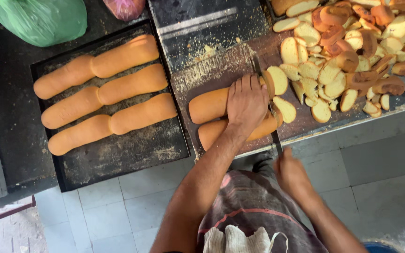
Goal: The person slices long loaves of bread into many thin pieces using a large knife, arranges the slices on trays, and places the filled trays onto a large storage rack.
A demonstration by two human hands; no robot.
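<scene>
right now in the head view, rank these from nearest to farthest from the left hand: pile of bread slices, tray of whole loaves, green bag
1. Pile of bread slices, just right of the left hand, which presses on the loaves being cut.
2. Tray of whole loaves, to its left.
3. Green bag, far top left corner.

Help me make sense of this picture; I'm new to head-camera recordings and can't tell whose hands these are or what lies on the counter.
The single view comes from a camera on the person's head, looking straight down, so both arms are their own. The left hand presses on two long bread loaves lying side by side on a crumb-dusted cutting board. The right hand has its grip on a long knife at the loaves' cut end. To the right lies a pile of cut slices. To the left, a dark tray carries six whole loaves, with a green bag above it.
</scene>
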